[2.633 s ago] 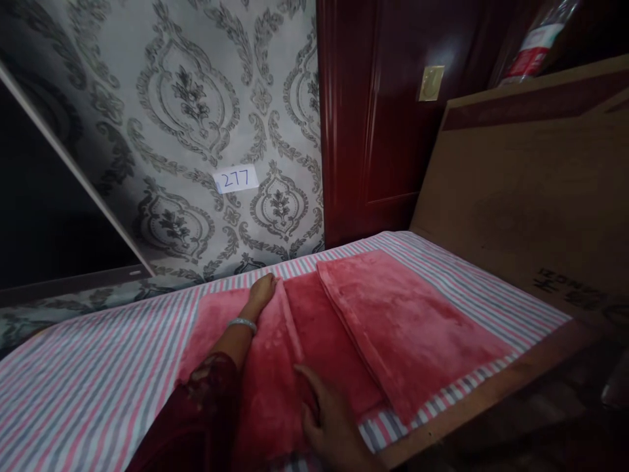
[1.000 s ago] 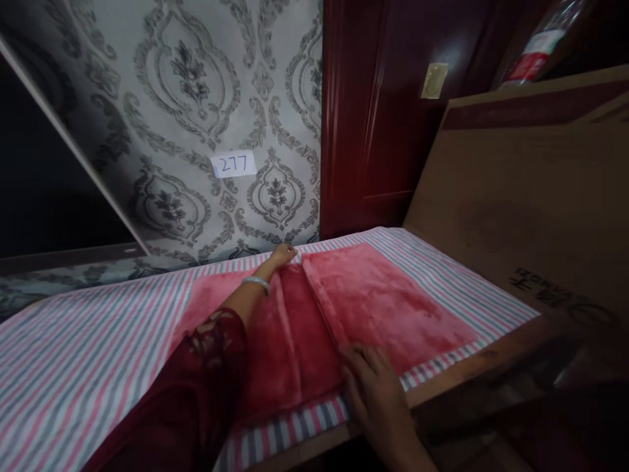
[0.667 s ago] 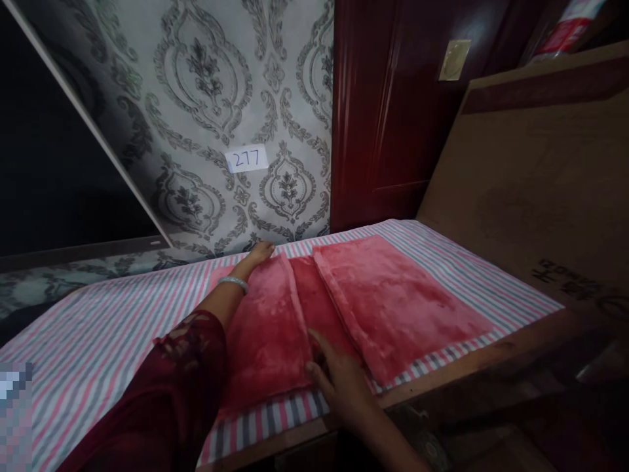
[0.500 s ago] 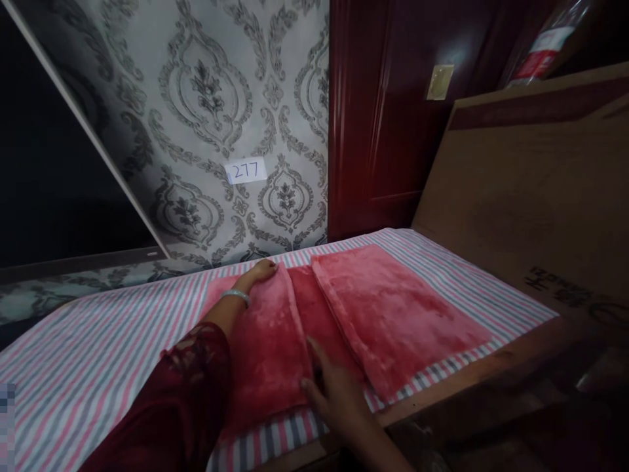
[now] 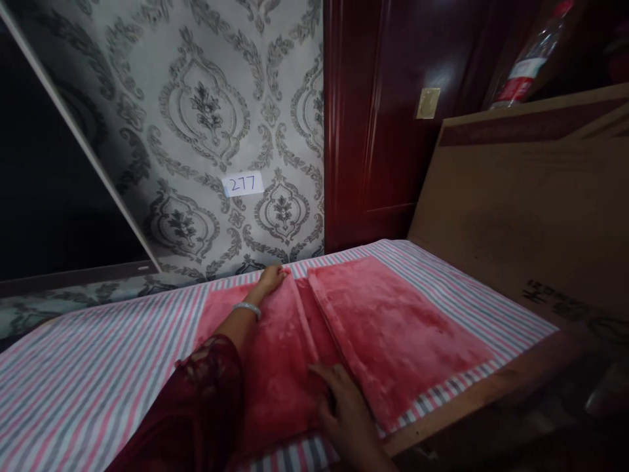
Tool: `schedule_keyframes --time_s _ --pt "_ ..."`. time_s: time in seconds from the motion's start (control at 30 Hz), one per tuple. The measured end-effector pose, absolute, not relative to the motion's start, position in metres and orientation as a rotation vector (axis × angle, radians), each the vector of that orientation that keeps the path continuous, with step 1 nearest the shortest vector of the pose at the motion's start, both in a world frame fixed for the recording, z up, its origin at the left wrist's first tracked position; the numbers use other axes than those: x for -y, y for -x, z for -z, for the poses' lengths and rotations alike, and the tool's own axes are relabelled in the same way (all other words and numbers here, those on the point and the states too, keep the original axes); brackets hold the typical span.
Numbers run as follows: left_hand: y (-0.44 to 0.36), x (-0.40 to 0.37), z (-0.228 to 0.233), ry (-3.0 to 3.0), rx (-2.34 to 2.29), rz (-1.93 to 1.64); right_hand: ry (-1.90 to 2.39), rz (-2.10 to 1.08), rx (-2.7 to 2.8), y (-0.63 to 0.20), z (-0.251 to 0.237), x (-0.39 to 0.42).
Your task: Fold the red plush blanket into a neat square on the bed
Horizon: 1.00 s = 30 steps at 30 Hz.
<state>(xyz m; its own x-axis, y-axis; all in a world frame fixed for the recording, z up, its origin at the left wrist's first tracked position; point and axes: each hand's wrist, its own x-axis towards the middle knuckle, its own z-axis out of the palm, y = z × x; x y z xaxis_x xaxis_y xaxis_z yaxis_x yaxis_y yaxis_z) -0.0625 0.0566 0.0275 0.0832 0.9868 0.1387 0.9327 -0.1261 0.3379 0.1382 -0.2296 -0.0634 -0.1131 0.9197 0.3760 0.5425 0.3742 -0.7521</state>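
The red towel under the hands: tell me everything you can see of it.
The red towel is plush, fleecy-looking cloth, lying flat on the striped sheet. Its right part is folded over into a neat panel; a second fold lies at the left. The left hand rests on its far edge, the right hand presses its near edge.

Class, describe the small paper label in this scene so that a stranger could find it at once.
Start at the grey patterned wallpaper left of the dark red door. Low on it, above the striped sheet, is the small paper label. It alone is plain white, with 277 handwritten on it.
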Motion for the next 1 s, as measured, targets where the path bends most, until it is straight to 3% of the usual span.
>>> schedule_keyframes --time_s 0.2,0.5,0.73,1.0 --pt "0.059 -0.052 -0.013 -2.178 -1.987 -0.464 1.365 -0.504 1.894 -0.146 0.084 0.230" --pt "0.033 -0.029 -0.031 -2.418 -1.902 -0.555 1.392 -0.246 1.925 -0.159 0.015 0.231" --pt "0.005 -0.005 -0.001 -2.396 -1.814 -0.386 1.388 -0.526 2.198 -0.142 0.031 0.241" --pt "-0.014 -0.042 -0.020 -2.195 -1.914 -0.386 1.470 -0.039 1.901 -0.195 0.035 0.240"
